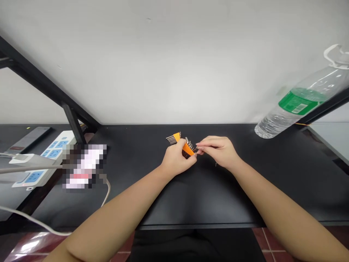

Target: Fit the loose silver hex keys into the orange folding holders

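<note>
No writing can be read anywhere: the bottle [272, 120] near the desk's right back corner wears a green label [302, 101] with a pale barcode panel, but its lettering is too small to make out, and the screen of the device [88, 163] near the desk's left edge is pixelated. The orange holder [188, 149], filled with hex keys [171, 139], is over the desk [191, 196], roughly midway between its left and right edges and nearer the back edge than the front; whether it touches the surface cannot be told. Its long axis runs slantwise, one end toward the left back corner and the other toward the front edge and a little right. At the far end, the straight shafts of the keys jut out toward the left edge, while thicker bent keys show on the side facing right. The left hand [174, 158] is closed around the holder, thumb and fingers gripping it from the left and front. The right hand [218, 148] has its fingertips pinched together just beside the holder's near end, about a thin, dark piece too small to identify. Beyond the left edge lies a white power strip [68, 136] with blue sockets.
</note>
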